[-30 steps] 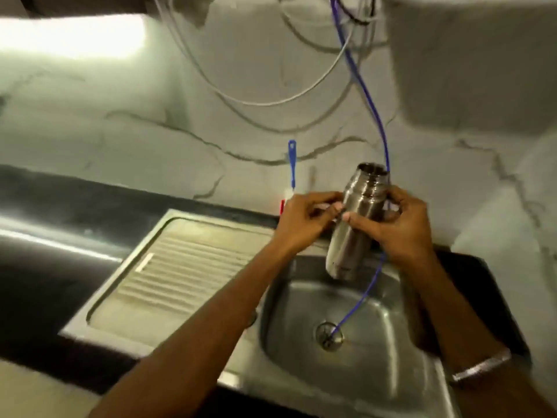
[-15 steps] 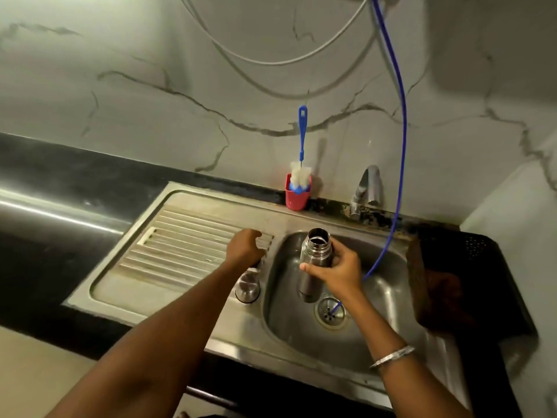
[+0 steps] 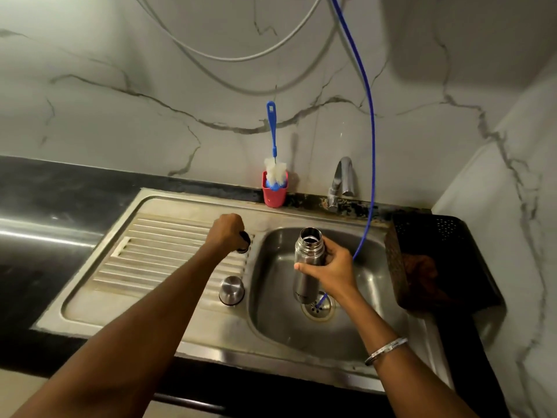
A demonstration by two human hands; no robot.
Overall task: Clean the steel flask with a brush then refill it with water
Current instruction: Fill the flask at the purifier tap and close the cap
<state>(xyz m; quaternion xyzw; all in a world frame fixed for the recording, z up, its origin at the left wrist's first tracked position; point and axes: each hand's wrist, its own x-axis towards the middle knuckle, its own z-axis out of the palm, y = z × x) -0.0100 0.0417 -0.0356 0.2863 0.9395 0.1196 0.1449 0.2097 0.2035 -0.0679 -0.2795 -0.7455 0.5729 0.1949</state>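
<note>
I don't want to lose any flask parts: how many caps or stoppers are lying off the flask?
2: a steel dome cap on the drainboard's near edge, and a dark stopper under the left hand, partly hidden.

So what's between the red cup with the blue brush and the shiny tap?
Nothing stands there in the head view: between the red plastic cup and the chrome tap only the bare back rim of the steel sink and marble wall show.
</note>
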